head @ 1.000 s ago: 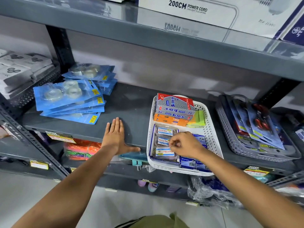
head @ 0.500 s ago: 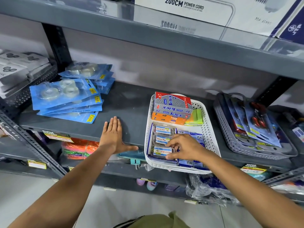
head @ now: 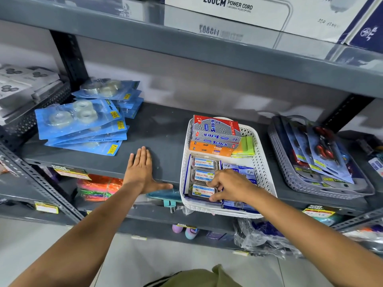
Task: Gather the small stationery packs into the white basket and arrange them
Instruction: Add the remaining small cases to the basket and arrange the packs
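The white basket sits on the grey shelf, right of centre. At its back lie a red-and-grey Softek box, an orange box and green sticky notes. Three small clear packs with white labels form a column on its front left, and blue packs lie beside them. My right hand is inside the basket with its fingers pinched on the nearest clear pack. My left hand rests flat and open on the shelf, left of the basket.
Blue blister packs of tape are stacked on the shelf's left. A grey basket of carded scissors stands to the right. A shelf above carries a power cord box. A lower shelf holds colourful items.
My right hand has slid down and toward the front of the basket, from the middle of the clear packs to the nearest one. My left hand has stayed flat on the shelf.
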`<state>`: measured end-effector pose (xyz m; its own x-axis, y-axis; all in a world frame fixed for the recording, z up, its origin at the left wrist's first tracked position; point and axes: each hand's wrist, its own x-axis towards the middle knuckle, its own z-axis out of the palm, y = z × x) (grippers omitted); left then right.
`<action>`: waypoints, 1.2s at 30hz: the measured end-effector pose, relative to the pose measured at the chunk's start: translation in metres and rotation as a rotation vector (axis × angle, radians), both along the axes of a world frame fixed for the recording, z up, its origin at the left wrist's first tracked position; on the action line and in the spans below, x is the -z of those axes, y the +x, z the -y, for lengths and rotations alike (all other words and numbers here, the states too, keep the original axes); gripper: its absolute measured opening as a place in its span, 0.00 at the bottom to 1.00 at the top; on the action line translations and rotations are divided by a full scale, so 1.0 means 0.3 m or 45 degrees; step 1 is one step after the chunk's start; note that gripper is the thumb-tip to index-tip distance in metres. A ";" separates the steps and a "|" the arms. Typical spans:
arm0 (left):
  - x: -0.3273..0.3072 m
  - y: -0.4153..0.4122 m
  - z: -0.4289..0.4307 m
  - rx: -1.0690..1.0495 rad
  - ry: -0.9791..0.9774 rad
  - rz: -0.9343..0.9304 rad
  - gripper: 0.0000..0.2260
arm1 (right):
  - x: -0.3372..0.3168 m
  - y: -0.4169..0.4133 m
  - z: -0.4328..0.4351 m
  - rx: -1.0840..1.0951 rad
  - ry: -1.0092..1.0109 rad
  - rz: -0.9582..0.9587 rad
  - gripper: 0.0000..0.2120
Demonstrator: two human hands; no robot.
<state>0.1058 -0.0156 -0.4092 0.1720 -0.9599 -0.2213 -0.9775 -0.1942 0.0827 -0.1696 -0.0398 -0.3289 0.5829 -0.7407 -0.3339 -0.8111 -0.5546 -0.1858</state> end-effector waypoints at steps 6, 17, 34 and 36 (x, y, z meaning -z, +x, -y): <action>-0.047 0.008 0.000 0.017 -0.009 -0.201 0.67 | -0.025 -0.067 0.013 0.003 0.095 0.209 0.28; -0.235 -0.376 0.024 0.688 -0.307 -0.129 0.47 | 0.040 -0.300 0.064 0.095 0.031 -0.079 0.57; -0.154 -0.476 0.015 0.558 0.170 0.168 0.36 | 0.064 -0.286 0.089 0.104 0.123 -0.056 0.50; -0.147 -0.481 0.015 0.555 0.201 0.183 0.36 | 0.086 -0.280 0.075 0.090 0.123 -0.090 0.50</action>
<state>-0.0385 -0.0202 -0.3650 -0.1990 -0.9061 -0.3734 -0.9700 0.2364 -0.0568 -0.2536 -0.0624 -0.3547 0.5030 -0.7415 -0.4440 -0.8604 -0.4782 -0.1762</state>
